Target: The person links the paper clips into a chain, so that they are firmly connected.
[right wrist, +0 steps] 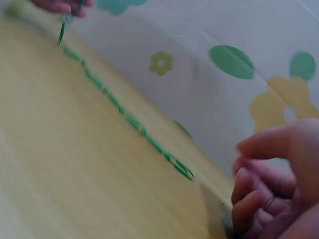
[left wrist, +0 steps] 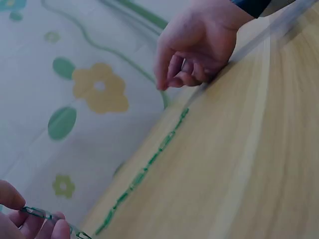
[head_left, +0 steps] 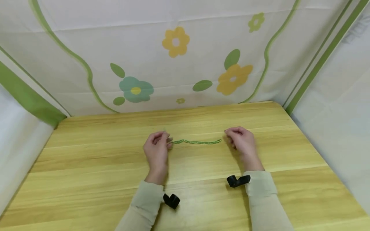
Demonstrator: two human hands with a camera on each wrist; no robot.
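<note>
A chain of green paper clips (head_left: 199, 142) stretches almost straight across the wooden table. My left hand (head_left: 157, 149) pinches its left end, and in the left wrist view a few clips (left wrist: 42, 214) run along those fingers. The rest of the chain (right wrist: 124, 115) lies on the tabletop, ending in a long loop-shaped clip (right wrist: 180, 168). Just beyond that right end is my right hand (head_left: 240, 141), apart from the chain, its fingers loosely bent and nothing visible between them.
The wooden table (head_left: 202, 199) meets a white curtain (head_left: 144, 41) with printed flowers at its back edge. More white cloth (head_left: 335, 106) hangs along the right side. A black wrist camera (head_left: 238, 181) sits on the right sleeve, another camera (head_left: 171, 201) on the left.
</note>
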